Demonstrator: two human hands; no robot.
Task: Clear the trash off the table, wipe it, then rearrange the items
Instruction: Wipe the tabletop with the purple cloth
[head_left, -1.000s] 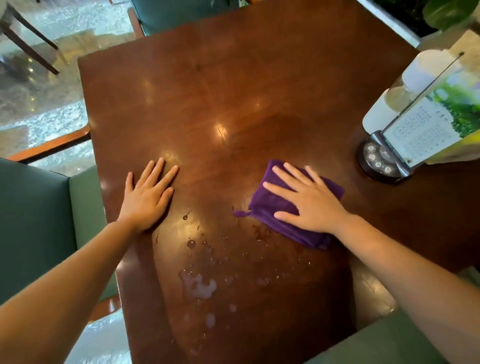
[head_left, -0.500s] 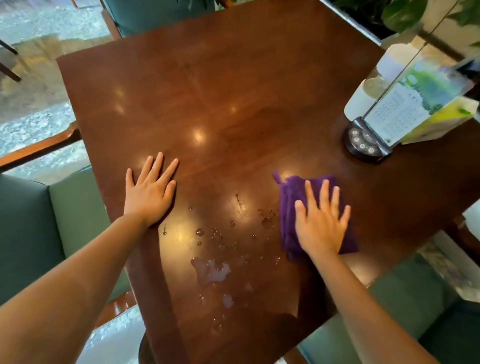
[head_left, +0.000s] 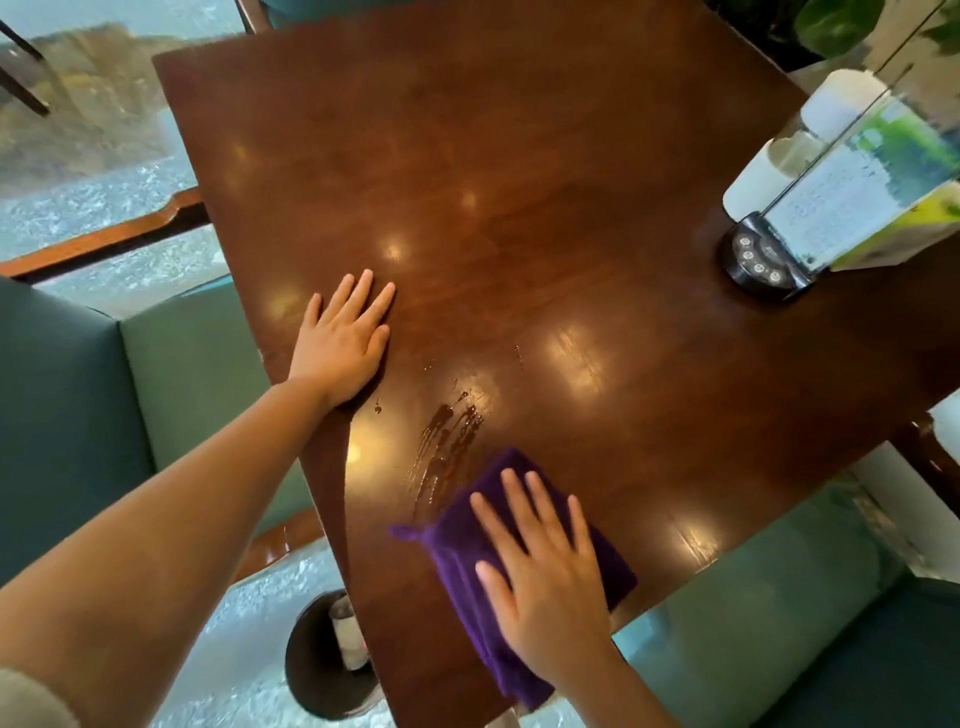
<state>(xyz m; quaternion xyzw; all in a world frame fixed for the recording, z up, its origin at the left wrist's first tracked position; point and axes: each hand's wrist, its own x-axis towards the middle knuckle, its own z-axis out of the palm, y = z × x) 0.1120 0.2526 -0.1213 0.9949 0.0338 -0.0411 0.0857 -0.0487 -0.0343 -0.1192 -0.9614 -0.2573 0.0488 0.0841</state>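
Right hand (head_left: 548, 587) is pressing flat, fingers spread, on a folded purple microfibre cloth (head_left: 462, 545) at roughly 6 o'clock on the dark wooden surface (head_left: 519, 156), close to the near edge; its grip is not closing, the open palm only pinning the cloth. Left hand (head_left: 343, 343) is lying flat and open at 9 o'clock, holding nothing and apparently bracing. A streaked wet smear (head_left: 447, 441) is showing just beyond the cloth toward 12 o'clock, with a few droplets near it. Judgement: the cloth looks soft, light and limp, so it will be bunching under sideways drag unless palm pressure stays broad; best held by pressing across the folded middle, or pinched at the loose corner sticking out at 9 o'clock of the cloth for lifting. Damp, it should be sliding easily on the glossy finish. A menu stand with call-button base (head_left: 761, 265) is standing at 2 o'clock, well apart from the cloth.
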